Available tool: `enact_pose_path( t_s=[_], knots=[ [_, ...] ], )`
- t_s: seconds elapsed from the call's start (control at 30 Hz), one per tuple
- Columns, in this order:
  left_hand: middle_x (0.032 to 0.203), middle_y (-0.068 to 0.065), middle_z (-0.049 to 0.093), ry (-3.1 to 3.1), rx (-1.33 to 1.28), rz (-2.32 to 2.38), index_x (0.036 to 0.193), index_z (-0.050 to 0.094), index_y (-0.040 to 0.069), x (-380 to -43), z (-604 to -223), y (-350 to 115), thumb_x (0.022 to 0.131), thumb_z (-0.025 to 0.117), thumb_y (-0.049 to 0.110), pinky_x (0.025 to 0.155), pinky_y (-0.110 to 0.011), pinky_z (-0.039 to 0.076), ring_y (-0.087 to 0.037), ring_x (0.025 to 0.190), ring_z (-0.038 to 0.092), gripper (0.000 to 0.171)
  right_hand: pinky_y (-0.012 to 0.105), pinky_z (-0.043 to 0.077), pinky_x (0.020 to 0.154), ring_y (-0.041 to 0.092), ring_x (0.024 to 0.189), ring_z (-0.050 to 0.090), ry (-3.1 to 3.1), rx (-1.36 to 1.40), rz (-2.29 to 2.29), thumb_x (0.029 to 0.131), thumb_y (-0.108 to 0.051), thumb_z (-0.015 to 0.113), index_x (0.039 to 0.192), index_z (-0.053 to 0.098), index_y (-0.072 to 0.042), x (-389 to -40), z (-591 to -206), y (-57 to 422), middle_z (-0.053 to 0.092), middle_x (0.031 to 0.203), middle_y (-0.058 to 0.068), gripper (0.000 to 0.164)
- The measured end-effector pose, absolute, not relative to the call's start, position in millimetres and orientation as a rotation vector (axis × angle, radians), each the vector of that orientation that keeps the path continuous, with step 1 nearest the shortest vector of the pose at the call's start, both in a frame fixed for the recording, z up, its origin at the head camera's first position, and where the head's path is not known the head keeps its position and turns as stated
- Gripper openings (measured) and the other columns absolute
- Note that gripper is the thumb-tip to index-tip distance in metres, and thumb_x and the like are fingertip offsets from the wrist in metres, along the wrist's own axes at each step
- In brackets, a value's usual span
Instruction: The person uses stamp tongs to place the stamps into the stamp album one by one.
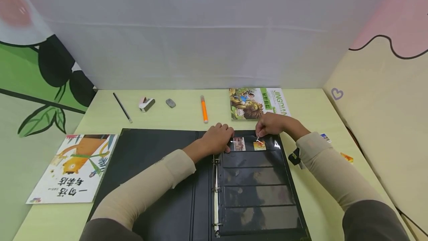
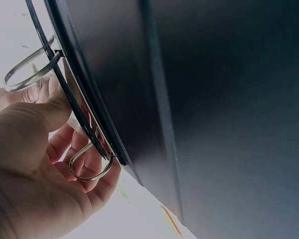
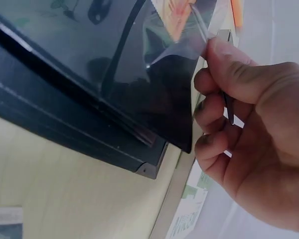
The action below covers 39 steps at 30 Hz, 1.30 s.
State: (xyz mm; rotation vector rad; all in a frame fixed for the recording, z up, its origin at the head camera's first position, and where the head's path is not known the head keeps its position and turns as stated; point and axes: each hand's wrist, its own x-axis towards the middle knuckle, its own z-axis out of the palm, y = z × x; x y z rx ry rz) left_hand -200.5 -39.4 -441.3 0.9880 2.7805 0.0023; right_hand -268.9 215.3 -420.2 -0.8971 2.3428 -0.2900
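Observation:
A black ring binder (image 1: 160, 144) lies spread on the table, its clear-pocketed black page (image 1: 257, 217) on the right side. My left hand (image 1: 215, 138) grips the top left of that page, thumb and fingers around its edge beside the metal rings (image 2: 92, 164). Between thumb and fingers, my right hand (image 3: 249, 109) pinches slim metal tweezers (image 3: 201, 24). Their tips meet an orange-yellow stamp (image 1: 259, 145) at the top row's clear pocket. Left of it in that row sits a pinkish stamp (image 1: 239, 144).
Two small stamps, one bluish (image 1: 326, 138) and one orange (image 1: 347, 157), lie right of the binder. Behind it are a picture book (image 1: 247, 103), an orange marker (image 1: 204, 110), a grey eraser (image 1: 170, 103) and a pencil (image 1: 122, 108). Another book (image 1: 73, 170) lies left.

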Motion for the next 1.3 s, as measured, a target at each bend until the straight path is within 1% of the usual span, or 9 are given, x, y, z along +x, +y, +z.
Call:
enact_pose_path(
  t_s=[0.17, 0.37, 0.57, 0.73, 0.87, 1.07, 1.13, 1.3],
  knots=[
    [0.111, -0.003, 0.056, 2.773, 0.965, 0.002, 0.12, 0.052, 0.017, -201, -440, -39, 0.086, 0.068, 0.042, 0.081, -0.036, 0.045, -0.02, 0.093, 0.047, 0.045, 0.031, 0.049, 0.076, 0.006, 0.075, 0.056, 2.329, -0.886, -0.316, 0.093, -0.018, 0.06, 0.093, 0.074, -0.021, -267, -419, 217, 0.071, 0.088, -0.007, 0.014],
    [0.114, -0.003, 0.056, 2.756, 0.948, 0.008, 0.122, 0.051, 0.018, -200, -443, -37, 0.086, 0.067, 0.042, 0.084, -0.037, 0.045, -0.021, 0.097, 0.048, 0.046, 0.029, 0.047, 0.074, 0.006, 0.075, 0.054, 2.327, -0.876, -0.318, 0.092, -0.018, 0.061, 0.092, 0.075, -0.021, -265, -420, 220, 0.07, 0.087, -0.008, 0.014],
    [0.114, -0.002, 0.056, 2.75, 0.944, 0.021, 0.122, 0.052, 0.019, -199, -443, -34, 0.086, 0.067, 0.043, 0.086, -0.037, 0.045, -0.021, 0.099, 0.049, 0.045, 0.027, 0.045, 0.074, 0.006, 0.073, 0.051, 2.309, -0.879, -0.262, 0.092, -0.018, 0.062, 0.087, 0.074, -0.021, -264, -421, 219, 0.067, 0.08, -0.009, 0.013],
    [0.116, -0.002, 0.056, 2.748, 0.928, 0.031, 0.122, 0.052, 0.02, -198, -442, -32, 0.085, 0.068, 0.043, 0.088, -0.039, 0.045, -0.021, 0.1, 0.049, 0.046, 0.026, 0.044, 0.071, 0.006, 0.07, 0.049, 2.283, -0.826, -0.233, 0.091, -0.016, 0.063, 0.086, 0.074, -0.02, -264, -417, 217, 0.063, 0.076, -0.01, 0.013],
    [0.115, -0.002, 0.056, 2.756, 0.913, -0.004, 0.122, 0.052, 0.021, -198, -442, -31, 0.085, 0.068, 0.043, 0.086, -0.038, 0.045, -0.02, 0.099, 0.049, 0.046, 0.027, 0.045, 0.072, 0.007, 0.073, 0.052, 2.288, -0.846, -0.224, 0.093, -0.016, 0.061, 0.091, 0.074, -0.02, -264, -413, 218, 0.066, 0.082, -0.008, 0.014],
    [0.111, -0.001, 0.055, 2.762, 0.903, -0.045, 0.121, 0.051, 0.02, -199, -441, -28, 0.085, 0.068, 0.043, 0.082, -0.037, 0.045, -0.02, 0.096, 0.049, 0.046, 0.035, 0.051, 0.078, 0.011, 0.087, 0.063, 2.45, -0.841, -0.328, 0.095, -0.018, 0.058, 0.102, 0.073, -0.021, -265, -406, 233, 0.071, 0.1, -0.003, 0.017],
    [0.11, -0.002, 0.055, 2.762, 0.903, -0.05, 0.12, 0.051, 0.02, -200, -441, -27, 0.085, 0.068, 0.043, 0.081, -0.037, 0.045, -0.02, 0.095, 0.049, 0.045, 0.037, 0.052, 0.079, 0.014, 0.09, 0.065, 2.524, -0.826, -0.385, 0.095, -0.019, 0.058, 0.104, 0.073, -0.02, -264, -403, 241, 0.071, 0.102, -0.002, 0.017],
    [0.11, -0.002, 0.055, 2.755, 0.885, -0.052, 0.119, 0.05, 0.019, -202, -441, -27, 0.085, 0.069, 0.041, 0.081, -0.037, 0.045, -0.02, 0.095, 0.048, 0.044, 0.039, 0.052, 0.078, 0.016, 0.089, 0.066, 2.622, -0.815, -0.447, 0.095, -0.021, 0.057, 0.108, 0.072, -0.018, -257, -394, 259, 0.072, 0.101, 0.0, 0.02]
  ],
)
